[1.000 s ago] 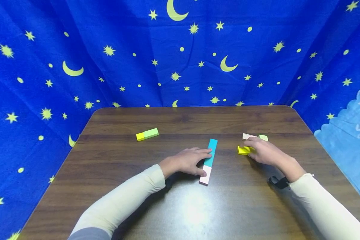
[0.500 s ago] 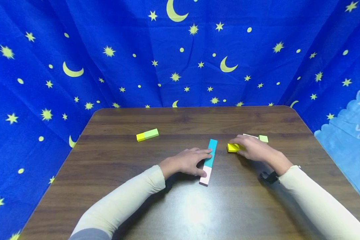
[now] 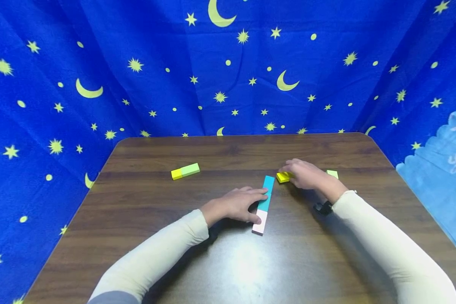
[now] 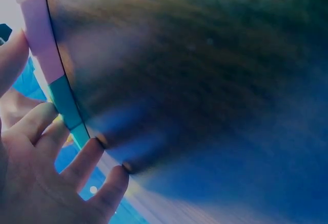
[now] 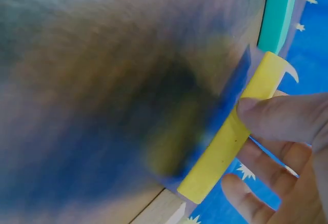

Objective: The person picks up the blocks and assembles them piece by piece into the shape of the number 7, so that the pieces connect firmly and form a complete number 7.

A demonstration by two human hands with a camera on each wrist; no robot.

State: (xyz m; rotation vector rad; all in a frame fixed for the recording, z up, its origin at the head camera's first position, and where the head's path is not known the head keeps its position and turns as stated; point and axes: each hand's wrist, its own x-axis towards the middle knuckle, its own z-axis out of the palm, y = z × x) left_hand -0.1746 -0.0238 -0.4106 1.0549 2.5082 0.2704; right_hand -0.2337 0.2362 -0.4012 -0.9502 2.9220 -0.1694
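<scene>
On the table a straight row is made of blue blocks (image 3: 264, 204) and a pale pink block (image 3: 259, 228) at its near end. My left hand (image 3: 237, 204) rests on this row, its thumb at the pink block (image 4: 43, 44) and fingertips on the blue part (image 4: 65, 101). Its other fingertips reach the tabletop past the row. My right hand (image 3: 308, 175) pinches a long yellow block (image 3: 283, 177), its thumb across the face of the yellow block (image 5: 220, 152) in the right wrist view. One end of the yellow block is close to the far end of the blue row.
A light green block (image 3: 332, 174) lies right of my right hand. A yellow and green pair of blocks (image 3: 185, 171) lies at the back left. Pale wood (image 5: 159, 208) shows below the yellow block. A blue star-patterned cloth (image 3: 175, 97) hangs behind the brown table (image 3: 156, 228).
My right hand has moved left and slightly away with the yellow block, from beside the pale and green blocks to the blue row's far end. My left hand has stayed in place.
</scene>
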